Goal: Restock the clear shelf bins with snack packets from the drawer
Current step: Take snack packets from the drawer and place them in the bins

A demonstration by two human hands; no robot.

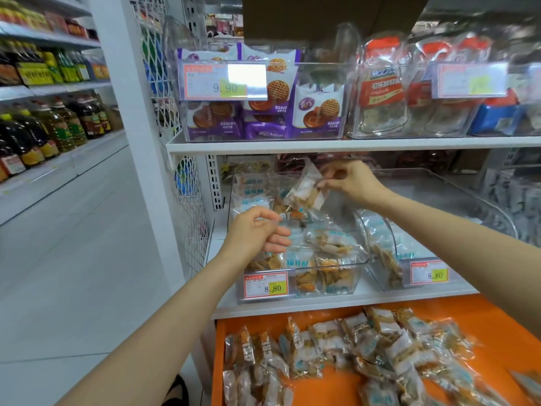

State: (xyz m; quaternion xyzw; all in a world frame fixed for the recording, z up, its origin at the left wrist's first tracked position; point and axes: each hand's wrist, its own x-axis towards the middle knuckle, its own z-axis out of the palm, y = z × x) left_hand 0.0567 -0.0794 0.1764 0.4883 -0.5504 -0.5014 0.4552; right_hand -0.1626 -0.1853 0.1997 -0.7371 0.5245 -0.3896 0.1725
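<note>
A clear shelf bin (330,284) on the lower shelf holds several clear packets of brown snacks. Over its back part my right hand (348,181) pinches one such snack packet (307,194) by its top corner, tilted in the air. My left hand (257,232) hovers over the bin's front left, its fingers curled around a clear packet edge (288,234). Below the shelf an open orange drawer (494,326) carries several more of the same packets (351,344), strewn across it.
A second clear bin (392,273) with a few packets stands to the right. The shelf above holds bins of purple biscuit packs (263,112) and clear bags. A white mesh panel (187,183) bounds the shelf on the left, with an aisle of oil bottles (44,127) beyond.
</note>
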